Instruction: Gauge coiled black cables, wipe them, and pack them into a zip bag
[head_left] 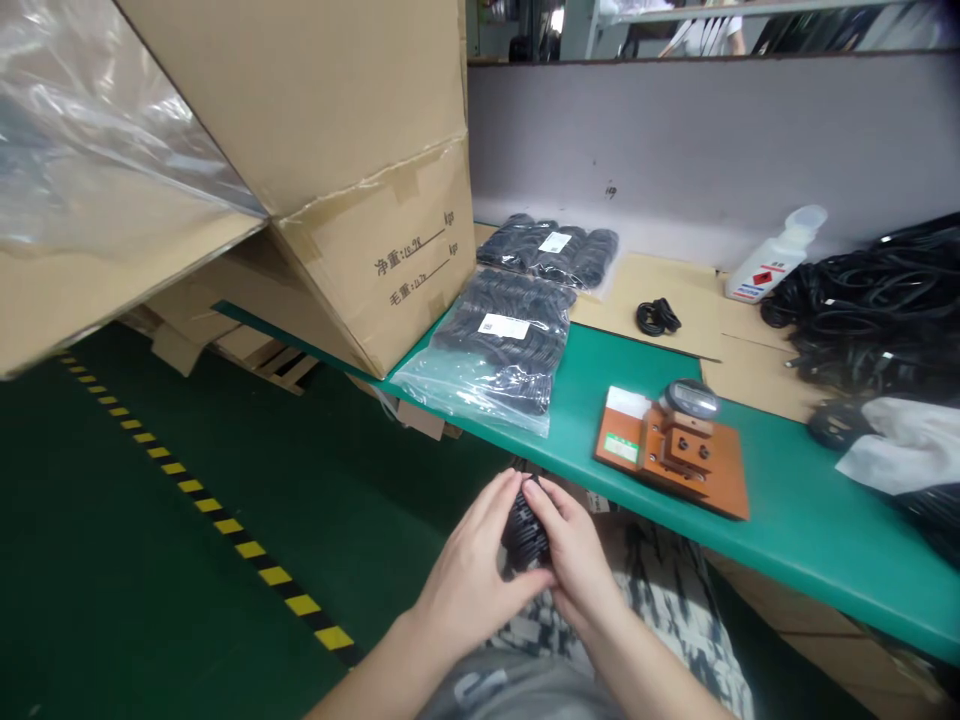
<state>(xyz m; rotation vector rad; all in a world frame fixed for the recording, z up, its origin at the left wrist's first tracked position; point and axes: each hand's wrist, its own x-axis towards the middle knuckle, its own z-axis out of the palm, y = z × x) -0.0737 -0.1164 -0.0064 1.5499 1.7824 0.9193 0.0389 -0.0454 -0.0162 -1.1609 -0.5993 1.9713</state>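
Note:
A stack of black rubber rings [525, 535] is gripped between my two hands, low in front of my body. My left hand [476, 555] wraps its left side, with the thumb underneath. On the right side, my right hand [571, 535] closes round it, fingertips near the top. Both hands are off the table's front edge, above my lap. Nearest on the table lies a clear zip bag of black rings [525, 300] with a white label. A brown gauge block with a round digital dial [690, 398] stands to the right.
A large cardboard box [405, 220] stands at the left table edge. Behind lies a second bag of rings [592, 258]. A small loose ring bundle [658, 317], a white bottle [776, 255], a heap of black rings [885, 290] and a white cloth [907, 445] occupy the green table [795, 520].

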